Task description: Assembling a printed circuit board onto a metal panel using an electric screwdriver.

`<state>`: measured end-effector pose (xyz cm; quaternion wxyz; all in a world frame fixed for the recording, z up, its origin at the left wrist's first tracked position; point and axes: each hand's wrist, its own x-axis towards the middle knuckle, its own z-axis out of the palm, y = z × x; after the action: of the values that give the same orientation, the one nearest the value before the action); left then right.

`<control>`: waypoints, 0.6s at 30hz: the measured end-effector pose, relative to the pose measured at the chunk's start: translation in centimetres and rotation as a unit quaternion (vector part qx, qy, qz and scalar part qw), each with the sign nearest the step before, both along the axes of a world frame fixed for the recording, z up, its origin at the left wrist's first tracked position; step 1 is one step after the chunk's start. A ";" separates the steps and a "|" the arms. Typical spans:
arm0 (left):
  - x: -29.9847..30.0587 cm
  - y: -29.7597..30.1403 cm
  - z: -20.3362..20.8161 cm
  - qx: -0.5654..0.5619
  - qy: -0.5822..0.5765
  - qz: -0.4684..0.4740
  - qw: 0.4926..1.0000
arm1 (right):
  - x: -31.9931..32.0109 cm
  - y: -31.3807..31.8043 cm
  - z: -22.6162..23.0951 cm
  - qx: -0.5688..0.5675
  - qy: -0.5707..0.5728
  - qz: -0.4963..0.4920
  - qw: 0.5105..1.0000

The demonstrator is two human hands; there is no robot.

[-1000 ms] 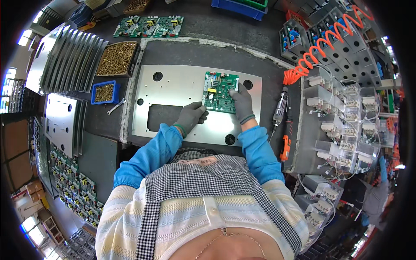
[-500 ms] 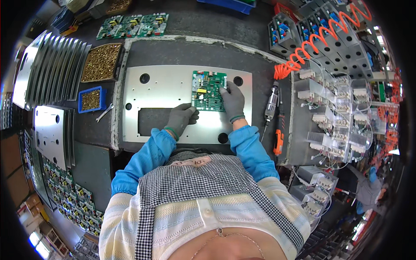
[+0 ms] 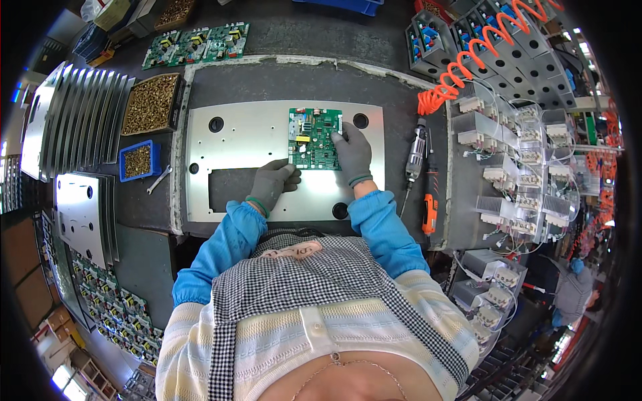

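Note:
A green circuit board (image 3: 314, 154) with a yellow component lies over the right half of a flat silver metal panel (image 3: 247, 144). Its right edge is gripped by my gloved right hand (image 3: 353, 155), thumb on top. My gloved left hand (image 3: 271, 183) is closed at the board's lower left corner, its fingertips just below the edge. The panel has several round holes and a large rectangular cutout near my left wrist. Whether the board rests flat or is slightly raised, I cannot tell.
Left of the panel are a wrench (image 3: 159, 180), a blue bin (image 3: 158, 160) and a larger tray (image 3: 175, 107) of brass parts, beside stacked metal plates (image 3: 80, 120). An electric screwdriver (image 3: 429, 207), a grey air tool (image 3: 416, 157) and a coiled orange hose (image 3: 438, 99) are right. More circuit boards (image 3: 197, 45) lie behind.
The whole view has shifted slightly. Both hands keep nearly the same hold on the board, which stays in about the same place over the panel.

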<state>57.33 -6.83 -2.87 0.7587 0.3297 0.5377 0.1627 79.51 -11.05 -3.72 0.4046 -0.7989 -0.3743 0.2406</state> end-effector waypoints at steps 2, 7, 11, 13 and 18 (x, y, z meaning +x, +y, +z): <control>-0.4 -0.2 0.0 0.001 0.005 0.013 1.000 | -0.5 0.3 -0.1 -0.013 -0.015 0.008 1.000; -1.1 -0.4 -0.5 -0.003 -0.058 -0.013 0.998 | 0.4 -1.4 1.1 0.067 0.132 0.012 0.989; -7.1 3.8 3.4 0.086 -0.041 -0.017 0.995 | 7.0 -6.9 3.3 0.109 -0.030 0.070 0.991; -16.6 10.0 -0.7 0.448 0.184 -0.125 0.866 | 12.5 -10.7 4.4 -0.026 -0.357 0.129 0.925; -28.8 19.5 6.2 0.378 0.499 0.123 0.770 | 19.4 -20.5 6.3 -0.237 -0.497 0.291 0.782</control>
<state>28.58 12.71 3.28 0.1718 0.5552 0.7719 0.2577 98.91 -31.53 2.55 -0.1291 -0.7317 -0.6693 -0.0019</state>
